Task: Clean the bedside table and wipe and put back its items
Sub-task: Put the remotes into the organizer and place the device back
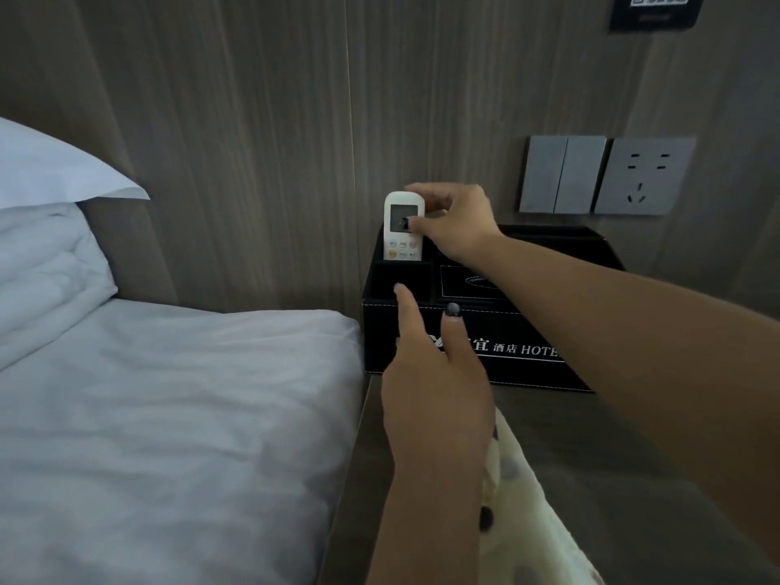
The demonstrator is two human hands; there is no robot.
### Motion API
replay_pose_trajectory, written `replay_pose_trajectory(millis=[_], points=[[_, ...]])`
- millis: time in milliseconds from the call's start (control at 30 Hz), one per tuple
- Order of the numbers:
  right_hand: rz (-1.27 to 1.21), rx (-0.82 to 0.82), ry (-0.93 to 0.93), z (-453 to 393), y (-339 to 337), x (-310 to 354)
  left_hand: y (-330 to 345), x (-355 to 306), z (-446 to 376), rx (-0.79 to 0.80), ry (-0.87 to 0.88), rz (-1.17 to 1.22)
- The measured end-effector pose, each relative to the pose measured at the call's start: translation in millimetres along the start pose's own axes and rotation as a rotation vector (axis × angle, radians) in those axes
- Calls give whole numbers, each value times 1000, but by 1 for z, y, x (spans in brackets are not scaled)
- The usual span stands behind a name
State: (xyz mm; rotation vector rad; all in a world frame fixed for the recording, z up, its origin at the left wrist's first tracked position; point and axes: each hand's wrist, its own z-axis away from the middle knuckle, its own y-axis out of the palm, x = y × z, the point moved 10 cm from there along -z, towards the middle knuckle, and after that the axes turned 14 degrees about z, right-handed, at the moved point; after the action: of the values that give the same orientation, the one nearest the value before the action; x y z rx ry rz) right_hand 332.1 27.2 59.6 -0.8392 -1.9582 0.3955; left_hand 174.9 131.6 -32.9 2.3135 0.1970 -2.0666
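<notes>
Right hand [456, 221] pinches white remote [403, 228] in black organizer [527, 365] lettered "HOTEL"; left hand [434, 390] released.

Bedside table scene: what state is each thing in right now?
Remote control: upright in the organizer's back-left slot, pinched by the right hand.
Left hand: fingers straight, touching the organizer's front rim.
Black organizer box: standing on the bedside table, against the wall.
Front-left slot: looks empty.
Bed: made, pillow upright.
</notes>
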Motion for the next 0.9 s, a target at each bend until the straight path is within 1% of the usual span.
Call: replay_pose_trajectory(millis=[67,167,233,300,400,467,500,567,633,700,767,833,900], points=[[26,-6,-11,1,0,2,2,-1,1,-14,18,-18],[145,14,-33,6,-2,10,6,-2,3,-12,63,-49],[199,44,-12,11,-9,13,7,-8,7,-5,79,-51],[170,-1,33,24,-33,18,9,-15,12,-12,100,-27],[113,-159,13,81,-93,23,15,-24,22,-31,142,0],[149,-224,-19,139,-128,13,22,-28,29,-21,187,47],[202,-245,-19,169,-143,3,26,-29,32,-8,201,76],[404,-280,-5,216,-162,-21,33,-32,37,20,227,100],[599,-253,100,243,-174,-55,41,-32,44,45,241,86],[686,-187,220,253,-180,-84,46,-31,51,61,246,69],[753,-132,313,253,-179,-101,50,-29,58,80,252,39],[812,-102,339,251,-174,-104,54,-28,66,112,260,25],[856,-111,334,249,-172,-104,57,-29,74,145,281,21]])
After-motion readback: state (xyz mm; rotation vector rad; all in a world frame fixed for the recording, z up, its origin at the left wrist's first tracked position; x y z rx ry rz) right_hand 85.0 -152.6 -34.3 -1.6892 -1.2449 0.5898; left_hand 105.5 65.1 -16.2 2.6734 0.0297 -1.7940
